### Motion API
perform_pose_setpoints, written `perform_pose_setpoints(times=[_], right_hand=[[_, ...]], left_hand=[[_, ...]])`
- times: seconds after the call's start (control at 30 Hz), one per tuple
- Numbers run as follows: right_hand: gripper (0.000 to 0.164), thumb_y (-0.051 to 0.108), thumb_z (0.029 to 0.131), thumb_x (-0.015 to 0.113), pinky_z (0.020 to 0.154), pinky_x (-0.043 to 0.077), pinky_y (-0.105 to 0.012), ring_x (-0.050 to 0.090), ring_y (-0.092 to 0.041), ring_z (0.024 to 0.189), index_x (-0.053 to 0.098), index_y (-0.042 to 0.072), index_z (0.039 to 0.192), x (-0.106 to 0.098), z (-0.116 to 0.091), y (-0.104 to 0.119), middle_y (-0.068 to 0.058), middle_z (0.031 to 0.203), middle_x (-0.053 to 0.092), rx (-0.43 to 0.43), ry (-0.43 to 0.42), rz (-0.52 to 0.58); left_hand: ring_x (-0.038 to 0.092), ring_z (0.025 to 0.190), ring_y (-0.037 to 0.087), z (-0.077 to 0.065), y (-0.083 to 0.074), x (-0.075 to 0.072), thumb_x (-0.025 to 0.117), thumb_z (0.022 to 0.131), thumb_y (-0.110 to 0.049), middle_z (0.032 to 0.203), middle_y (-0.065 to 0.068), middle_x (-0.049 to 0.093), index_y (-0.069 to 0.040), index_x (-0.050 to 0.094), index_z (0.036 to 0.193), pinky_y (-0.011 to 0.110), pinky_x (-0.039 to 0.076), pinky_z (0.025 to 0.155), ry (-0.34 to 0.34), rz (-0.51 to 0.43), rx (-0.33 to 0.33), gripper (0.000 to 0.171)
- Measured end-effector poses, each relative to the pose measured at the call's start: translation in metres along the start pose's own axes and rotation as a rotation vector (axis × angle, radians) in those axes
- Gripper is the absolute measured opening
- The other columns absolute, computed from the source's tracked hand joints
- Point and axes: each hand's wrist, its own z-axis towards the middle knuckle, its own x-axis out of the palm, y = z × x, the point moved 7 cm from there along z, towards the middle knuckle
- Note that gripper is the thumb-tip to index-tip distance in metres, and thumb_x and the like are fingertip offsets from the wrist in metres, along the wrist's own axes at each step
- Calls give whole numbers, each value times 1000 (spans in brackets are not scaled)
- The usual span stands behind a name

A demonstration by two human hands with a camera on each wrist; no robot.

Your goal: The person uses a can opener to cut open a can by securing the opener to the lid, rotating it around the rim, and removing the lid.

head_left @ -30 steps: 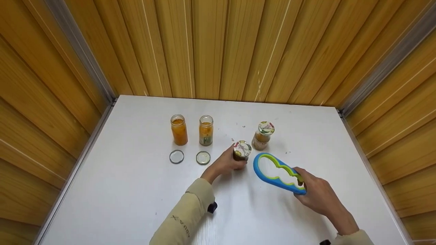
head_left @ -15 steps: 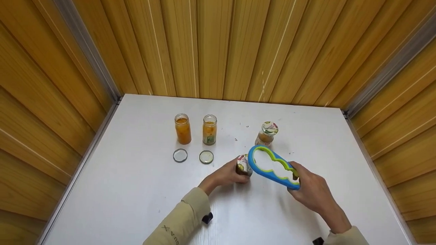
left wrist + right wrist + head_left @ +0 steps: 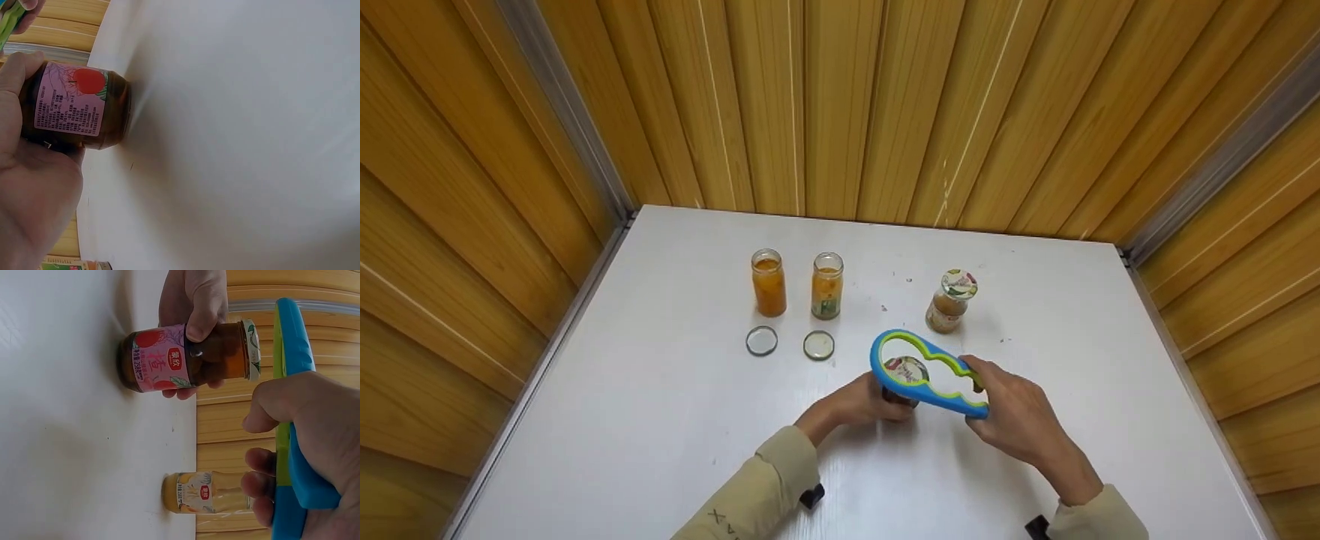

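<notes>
In the head view my left hand [image 3: 859, 401] grips a dark glass jar [image 3: 219, 354] with a pink label and a patterned lid [image 3: 911, 367]. The jar stands upright on the white table, and its label [image 3: 70, 101] faces the left wrist camera. My right hand [image 3: 1016, 411] holds a blue and green jar opener [image 3: 949, 401] by its narrow end. From the head, the opener's wide loop appears over the lid. The right wrist view shows a gap between the opener [image 3: 295, 337] and the lid, so they are apart.
Another lidded jar [image 3: 945, 311] with pale yellow contents stands farther back on the right. Two lidless jars with orange contents, one [image 3: 769, 289] left of the other [image 3: 826, 289], stand back left. Two loose lids [image 3: 762, 340] [image 3: 819, 345] lie before them. Wood-patterned walls [image 3: 832, 112] surround the table [image 3: 660, 375].
My left hand has drawn the dark jar toward me, away from the pale yellow one. The opener has moved left, from beside the jar to over its lid.
</notes>
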Motion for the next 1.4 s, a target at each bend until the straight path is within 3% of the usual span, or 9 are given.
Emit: perform_pose_setpoints(times=[0.13, 0.4, 0.63, 0.83, 1.03, 1.2, 1.3, 1.4], right_hand=[[83, 24, 60, 81, 64, 46, -30, 54, -9, 78, 43, 17, 134, 5, 4, 5, 2, 103, 60, -12, 24, -7], [82, 25, 62, 81, 65, 45, -30, 54, -9, 78, 44, 18, 135, 14, 11, 11, 3, 99, 61, -16, 67, 16], [81, 24, 62, 79, 66, 46, -31, 53, -8, 78, 44, 18, 135, 19, 15, 13, 4, 98, 61, -27, 79, 38], [76, 20, 65, 72, 75, 50, -39, 58, -20, 103, 45, 18, 135, 19, 17, 19, 3, 106, 61, -76, 77, 20], [82, 18, 62, 74, 67, 46, -31, 52, -10, 82, 43, 18, 139, 17, 17, 26, 3, 101, 54, -80, 119, -5], [87, 16, 65, 76, 78, 48, -35, 52, -16, 92, 35, 11, 142, 13, 11, 35, -4, 112, 54, -92, 136, -56], [82, 17, 66, 78, 82, 47, -37, 54, -19, 95, 35, 8, 135, 13, 7, 37, -9, 115, 56, -83, 128, -56], [69, 16, 65, 81, 77, 47, -34, 53, -17, 86, 40, 12, 121, 13, 5, 38, -7, 107, 58, -81, 107, -46]], left_hand=[[47, 100, 13, -5, 0, 2, 77, 76, -26, 110, -13, 55, -38, 49, 119, 38, 34, 99, -14, -13, -15, 53], [45, 106, 10, -5, -4, 7, 75, 79, -25, 119, -17, 50, -39, 43, 125, 36, 31, 103, 5, 8, 68, 58], [43, 111, 9, -5, -7, 8, 74, 79, -20, 123, -18, 48, -37, 42, 129, 36, 28, 106, -4, 12, 103, 62], [47, 107, 8, -5, -5, 9, 74, 79, -23, 119, -17, 51, -33, 46, 129, 32, 35, 101, -16, 31, 60, 57], [47, 107, 8, -7, -2, 10, 74, 79, -23, 119, -17, 51, -32, 45, 129, 34, 35, 100, -35, 32, 24, 59], [47, 106, 8, -8, -2, 12, 74, 78, -26, 120, -18, 50, -33, 46, 129, 33, 35, 99, -38, 25, 25, 59], [45, 110, 6, -8, -5, 13, 73, 78, -28, 124, -18, 48, -33, 44, 131, 32, 33, 102, -33, 49, 58, 61], [43, 114, 4, -8, -6, 13, 73, 78, -27, 126, -18, 47, -34, 42, 133, 33, 30, 104, -32, 54, 77, 64]])
